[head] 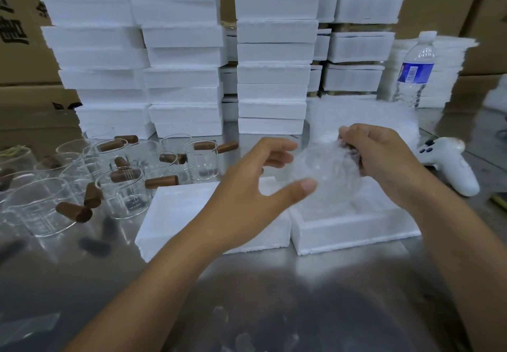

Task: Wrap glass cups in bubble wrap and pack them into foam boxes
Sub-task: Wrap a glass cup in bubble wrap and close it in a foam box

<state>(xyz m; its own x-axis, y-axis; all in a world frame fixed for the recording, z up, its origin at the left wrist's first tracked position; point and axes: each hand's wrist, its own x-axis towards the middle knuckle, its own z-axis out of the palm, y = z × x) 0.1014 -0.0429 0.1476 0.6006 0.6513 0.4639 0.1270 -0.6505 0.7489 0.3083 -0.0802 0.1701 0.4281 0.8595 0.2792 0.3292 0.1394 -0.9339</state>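
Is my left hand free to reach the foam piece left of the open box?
Likely yes: the left hand is open above the foam piece, nothing between them; the right hand holds the wrapped cup.

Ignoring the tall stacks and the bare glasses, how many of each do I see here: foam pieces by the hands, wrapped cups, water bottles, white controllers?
Open foam box: 1
Flat foam piece beside it: 1
Wrapped cup: 1
Water bottle: 1
White controller: 1
Total: 5
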